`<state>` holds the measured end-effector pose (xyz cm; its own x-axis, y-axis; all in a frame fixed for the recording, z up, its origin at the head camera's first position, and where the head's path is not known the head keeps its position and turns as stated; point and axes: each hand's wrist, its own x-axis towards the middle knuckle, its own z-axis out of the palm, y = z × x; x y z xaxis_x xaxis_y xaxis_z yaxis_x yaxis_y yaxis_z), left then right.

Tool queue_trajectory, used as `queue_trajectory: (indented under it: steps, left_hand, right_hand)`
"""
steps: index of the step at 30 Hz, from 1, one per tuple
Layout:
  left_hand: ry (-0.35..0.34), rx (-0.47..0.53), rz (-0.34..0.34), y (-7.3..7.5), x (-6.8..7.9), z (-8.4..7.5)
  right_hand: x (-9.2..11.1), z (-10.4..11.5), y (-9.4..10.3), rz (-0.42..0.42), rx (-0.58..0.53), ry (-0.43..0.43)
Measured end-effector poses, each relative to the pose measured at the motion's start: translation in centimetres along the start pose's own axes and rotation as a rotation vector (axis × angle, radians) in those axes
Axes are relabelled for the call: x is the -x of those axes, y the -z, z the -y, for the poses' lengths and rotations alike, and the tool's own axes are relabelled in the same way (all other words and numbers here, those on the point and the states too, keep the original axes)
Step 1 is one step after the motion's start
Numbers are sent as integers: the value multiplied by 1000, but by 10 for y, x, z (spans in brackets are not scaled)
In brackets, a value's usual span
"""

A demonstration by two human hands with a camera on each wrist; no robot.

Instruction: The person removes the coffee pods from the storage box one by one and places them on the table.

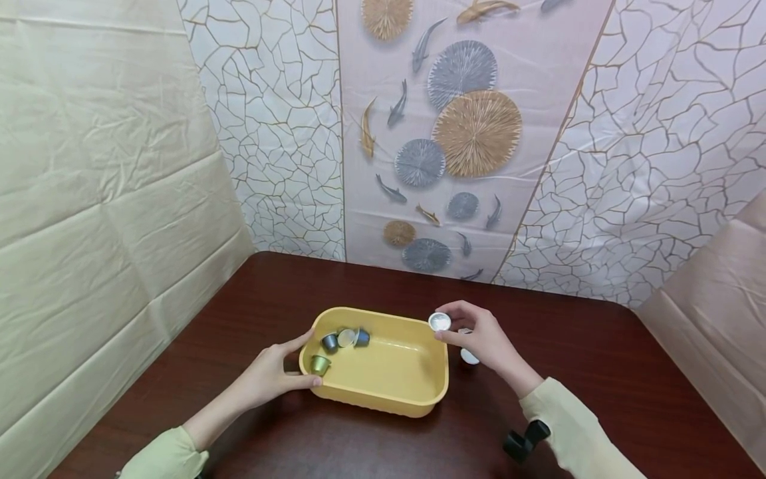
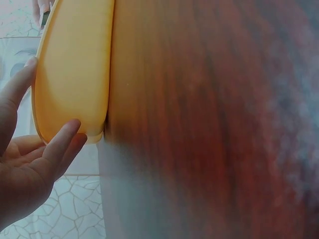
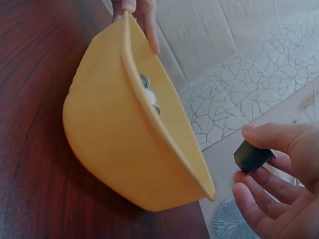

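Observation:
A yellow plastic tub (image 1: 383, 369) stands on the table. My left hand (image 1: 272, 372) holds its left end, thumb and fingers spread over the rim; the left wrist view shows this hand (image 2: 35, 154) at the tub's rounded end. Above the right rim, my right hand (image 1: 481, 332) pinches a coffee capsule (image 1: 439, 322), silver lid facing the head camera. Its dark body (image 3: 250, 157) shows in the right wrist view, between thumb and fingers. Inside the tub's left part lie a green capsule (image 1: 320, 364), a dark capsule (image 1: 330, 342), a pale-lidded capsule (image 1: 346, 338) and a blue capsule (image 1: 362, 338).
A white-lidded capsule (image 1: 469, 356) lies on the table right of the tub, partly behind my right hand, with another pale piece (image 1: 464, 330) just beyond it. The dark red-brown table (image 1: 592, 372) ends at patterned cloth walls (image 1: 287, 199).

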<state>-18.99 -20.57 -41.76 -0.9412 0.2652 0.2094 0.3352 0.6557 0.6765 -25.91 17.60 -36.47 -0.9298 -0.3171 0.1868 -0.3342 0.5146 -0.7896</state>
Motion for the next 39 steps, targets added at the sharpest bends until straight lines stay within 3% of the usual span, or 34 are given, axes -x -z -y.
queue_trajectory:
  steps: [7,16,24,39]
  left_hand:
    - [8,1,2,0,0,0]
    - [-13,-6,-5,0,-1,-1]
    - [-9,-2,-4,-1,0,0]
    - [14,17,11,1,0,-2]
  right_hand:
    - [10,-6,4,-20,-37,-1]
    - [27,-21,24,-79,-55,-6]
    - [39,-37,34,-149,-79,-72]
    - [49,-60,45,-190,46,-196]
